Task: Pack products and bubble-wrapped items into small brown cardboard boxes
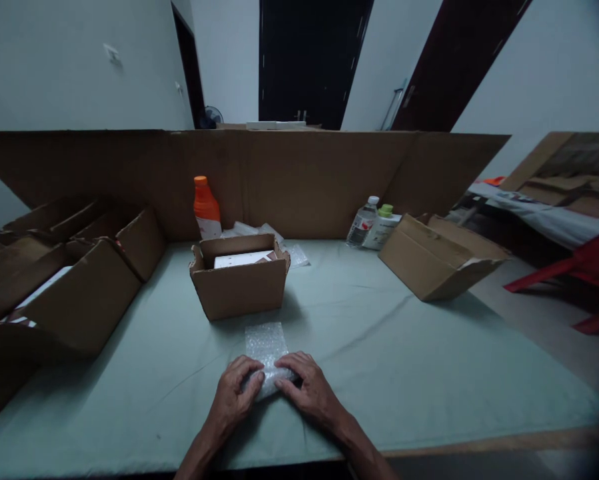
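A bundle of bubble wrap [270, 381] lies on the pale green tablecloth near the front edge, with a flat tail of the wrap stretching away from me. My left hand [236, 390] is closed around the bundle's left end, thumb on the near side. Its right end is gripped by my right hand [306, 383], fingers over the top and thumb in front. Whatever may be inside the wrap cannot be made out. Just beyond it stands an open cardboard box [244, 290] with white flat items [243, 259] in it.
Several open cardboard boxes [112, 293] crowd the left side. Another open box [429, 260] sits tilted at right. An orange bottle [206, 208], a clear bottle [363, 221] and a green-capped container [382, 228] stand before a tall cardboard panel [299, 180]. Clear plastic wrap [298, 255] lies behind the middle box.
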{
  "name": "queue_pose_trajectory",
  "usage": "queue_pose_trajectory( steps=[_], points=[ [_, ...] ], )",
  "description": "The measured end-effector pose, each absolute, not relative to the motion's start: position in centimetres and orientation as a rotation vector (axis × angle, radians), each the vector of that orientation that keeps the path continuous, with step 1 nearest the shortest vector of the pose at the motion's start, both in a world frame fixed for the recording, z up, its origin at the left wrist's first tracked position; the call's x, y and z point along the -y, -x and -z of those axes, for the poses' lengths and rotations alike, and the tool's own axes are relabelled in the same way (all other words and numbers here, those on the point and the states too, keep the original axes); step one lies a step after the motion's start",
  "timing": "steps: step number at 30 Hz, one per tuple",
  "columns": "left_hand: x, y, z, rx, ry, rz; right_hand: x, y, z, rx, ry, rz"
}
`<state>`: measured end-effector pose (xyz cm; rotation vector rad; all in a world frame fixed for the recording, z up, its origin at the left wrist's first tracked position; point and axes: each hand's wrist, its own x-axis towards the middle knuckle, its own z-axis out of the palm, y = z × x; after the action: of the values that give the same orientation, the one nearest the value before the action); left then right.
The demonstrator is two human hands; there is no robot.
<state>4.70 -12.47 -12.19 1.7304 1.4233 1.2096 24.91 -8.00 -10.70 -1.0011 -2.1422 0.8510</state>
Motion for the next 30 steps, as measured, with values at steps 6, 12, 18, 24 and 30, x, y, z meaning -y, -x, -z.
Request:
queue_pose_trajectory(
  steps=[6,12,18,24,30],
  points=[
    [12.5,-4.7,12.1,-1.431,-1.717,-1.199,8.2,-24.9,10.5,2.145,1.012,-0.842],
    [12.5,-4.7,12.2,-1.426,-1.711,-1.2,8.4,-24.9,10.5,2.122,0.999,-0.847],
    [12.5,-4.5,12.2,-1.429,-1.665,-1.193,8.5,-24.9,10.6,2.125,0.989,-0.824],
    [13.7,-3.8,10.5,-1.37,-1.652,-1.095,9.0,-25.0,10.4,2.148,0.966,-0.837],
    [14.4,-3.7,10.2,-1.45,-1.646,-0.995,9.3,-25.0,9.8,2.153,1.016,-0.865]
  ],
)
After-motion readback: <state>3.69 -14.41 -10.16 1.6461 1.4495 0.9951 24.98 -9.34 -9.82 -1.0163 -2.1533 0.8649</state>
